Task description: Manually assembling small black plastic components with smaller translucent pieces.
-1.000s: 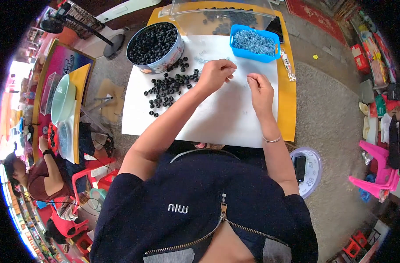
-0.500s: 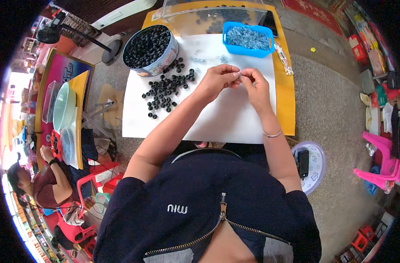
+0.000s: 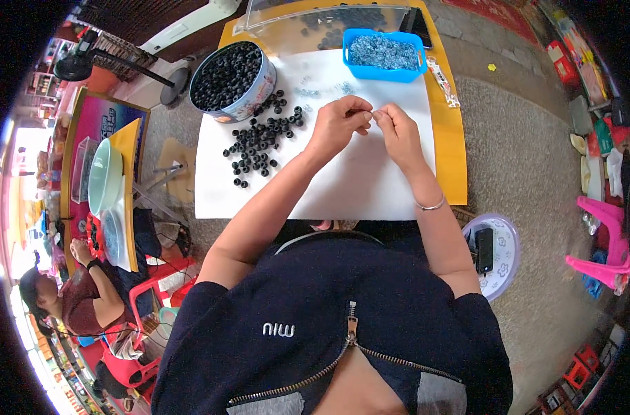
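Observation:
My left hand [image 3: 340, 127] is closed in a pinch over the white sheet [image 3: 328, 194]. Its fingertips meet those of my right hand [image 3: 400, 136], also pinched; whatever lies between them is too small to make out. To the left of my hands lie several small black ring-like pieces [image 3: 252, 146], loose on the sheet. More of them fill a round tin [image 3: 251, 104] at the back left. Beyond my hands, a few small clear pieces [image 3: 346, 88] rest on the sheet. A blue plastic basket [image 3: 382, 73] behind my right hand is full of similar clear bluish pieces.
The sheet covers a yellow table [image 3: 452, 159]. A clear plastic box [image 3: 287, 15] stands at its far edge, beside a dark phone [image 3: 416, 28]. At my right, a round pale stool [image 3: 510, 252] bears a black phone. Another person [image 3: 87, 297] sits at a table on the left.
The fingers of my right hand have folded closer together at the fingertips of the left. Both hands stay at nearly the same spot; the whole view has shifted slightly.

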A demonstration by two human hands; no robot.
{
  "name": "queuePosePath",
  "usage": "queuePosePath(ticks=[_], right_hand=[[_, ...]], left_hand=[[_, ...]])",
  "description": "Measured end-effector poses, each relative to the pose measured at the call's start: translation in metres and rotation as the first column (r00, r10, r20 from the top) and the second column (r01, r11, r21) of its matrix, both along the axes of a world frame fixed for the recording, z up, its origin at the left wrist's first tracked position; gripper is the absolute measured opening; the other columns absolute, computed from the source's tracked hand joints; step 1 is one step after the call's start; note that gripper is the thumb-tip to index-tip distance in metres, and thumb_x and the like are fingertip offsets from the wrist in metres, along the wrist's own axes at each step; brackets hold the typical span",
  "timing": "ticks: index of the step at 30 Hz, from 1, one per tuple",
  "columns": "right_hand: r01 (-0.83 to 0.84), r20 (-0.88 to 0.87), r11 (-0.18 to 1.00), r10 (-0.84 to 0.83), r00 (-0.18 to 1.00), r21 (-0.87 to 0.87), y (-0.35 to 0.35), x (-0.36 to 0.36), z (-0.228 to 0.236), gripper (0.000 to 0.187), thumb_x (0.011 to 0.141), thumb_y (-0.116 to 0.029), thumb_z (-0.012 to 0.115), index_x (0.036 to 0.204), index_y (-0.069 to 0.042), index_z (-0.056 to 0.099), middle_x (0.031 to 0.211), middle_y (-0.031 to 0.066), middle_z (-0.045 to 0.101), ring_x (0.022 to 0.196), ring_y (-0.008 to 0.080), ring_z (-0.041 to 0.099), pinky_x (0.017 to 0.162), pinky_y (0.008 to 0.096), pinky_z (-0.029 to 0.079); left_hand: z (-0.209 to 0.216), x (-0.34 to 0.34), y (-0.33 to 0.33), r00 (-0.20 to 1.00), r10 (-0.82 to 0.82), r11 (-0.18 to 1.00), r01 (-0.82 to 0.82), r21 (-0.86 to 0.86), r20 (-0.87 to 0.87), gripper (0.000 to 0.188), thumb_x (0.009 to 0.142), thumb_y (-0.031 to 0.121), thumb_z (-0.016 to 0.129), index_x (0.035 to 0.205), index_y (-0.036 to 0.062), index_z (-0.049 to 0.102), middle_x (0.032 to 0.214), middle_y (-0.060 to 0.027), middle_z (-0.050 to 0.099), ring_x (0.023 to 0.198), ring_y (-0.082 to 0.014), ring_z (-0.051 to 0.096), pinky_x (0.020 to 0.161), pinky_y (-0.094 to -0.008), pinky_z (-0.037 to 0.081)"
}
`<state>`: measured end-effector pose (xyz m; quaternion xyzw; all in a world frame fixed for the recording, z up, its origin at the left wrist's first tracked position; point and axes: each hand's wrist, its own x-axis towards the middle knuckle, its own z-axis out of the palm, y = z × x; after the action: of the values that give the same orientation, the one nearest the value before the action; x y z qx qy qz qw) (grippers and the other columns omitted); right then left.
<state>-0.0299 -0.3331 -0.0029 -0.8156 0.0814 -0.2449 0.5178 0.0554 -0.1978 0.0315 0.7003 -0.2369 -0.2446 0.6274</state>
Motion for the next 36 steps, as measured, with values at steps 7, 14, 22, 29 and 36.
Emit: queuePosePath(ticks=[7, 14, 22, 29, 36], right_hand=[[-0.008, 0.091, 0.999, 0.003, 0.996, 0.05, -0.001, 0.001, -0.003, 0.011, 0.092, -0.011, 0.055, 0.092, 0.0, 0.058, 0.084, 0.0103, 0.061, 0.077, 0.0201, 0.058, 0.069, 0.0311, 0.047], [0.008, 0.123, 1.0, -0.011, 0.992, 0.023, -0.003, -0.001, 0.002, 0.01, 0.092, -0.007, 0.055, 0.097, 0.0, 0.06, 0.087, 0.0065, 0.063, 0.08, 0.011, 0.058, 0.072, 0.0249, 0.047], [-0.03, 0.121, 0.989, 0.013, 0.993, 0.142, -0.001, -0.002, 0.004, 0.014, 0.093, -0.012, 0.056, 0.096, 0.0, 0.059, 0.082, 0.005, 0.06, 0.077, 0.0101, 0.054, 0.07, 0.0247, 0.046], [-0.024, 0.003, 0.994, 0.024, 1.0, 0.11, -0.003, -0.004, 0.005, 0.021, 0.094, -0.021, 0.053, 0.092, -0.001, 0.058, 0.077, 0.0157, 0.06, 0.07, 0.0262, 0.059, 0.065, 0.0339, 0.046], [-0.068, -0.046, 0.968, 0.082, 0.996, 0.243, -0.008, -0.002, -0.003, 0.019, 0.093, -0.019, 0.054, 0.092, 0.0, 0.058, 0.079, 0.0121, 0.061, 0.071, 0.0176, 0.057, 0.065, 0.0317, 0.045]], left_hand=[[0.006, 0.001, -0.001, 0.997, -0.003, 1.0, 0.001, -0.029, -0.081, 0.016, 0.09, 0.006, 0.06, 0.101, -0.0053, 0.063, 0.089, -0.0094, 0.065, 0.077, -0.0151, 0.063, 0.07, -0.0277, 0.054], [0.006, 0.003, -0.003, 0.912, -0.005, 0.99, -0.053, -0.13, -0.409, 0.02, 0.091, 0.005, 0.057, 0.108, -0.006, 0.058, 0.091, -0.0093, 0.062, 0.08, -0.0165, 0.062, 0.074, -0.0272, 0.053], [0.008, -0.003, -0.007, 0.909, 0.008, 0.985, -0.079, -0.153, -0.417, 0.014, 0.091, 0.001, 0.055, 0.102, -0.0067, 0.059, 0.09, -0.0097, 0.062, 0.077, -0.0157, 0.062, 0.071, -0.0277, 0.053], [0.008, -0.012, -0.008, 1.0, 0.007, 0.999, -0.006, -0.042, 0.027, 0.015, 0.092, 0.002, 0.055, 0.104, -0.0038, 0.061, 0.089, -0.0072, 0.064, 0.079, -0.0139, 0.062, 0.071, -0.0276, 0.053], [0.003, -0.014, -0.009, 0.983, 0.021, 1.0, -0.02, -0.009, 0.18, 0.013, 0.091, 0.001, 0.055, 0.102, -0.0021, 0.062, 0.088, -0.0064, 0.064, 0.076, -0.0126, 0.061, 0.068, -0.0263, 0.053]])
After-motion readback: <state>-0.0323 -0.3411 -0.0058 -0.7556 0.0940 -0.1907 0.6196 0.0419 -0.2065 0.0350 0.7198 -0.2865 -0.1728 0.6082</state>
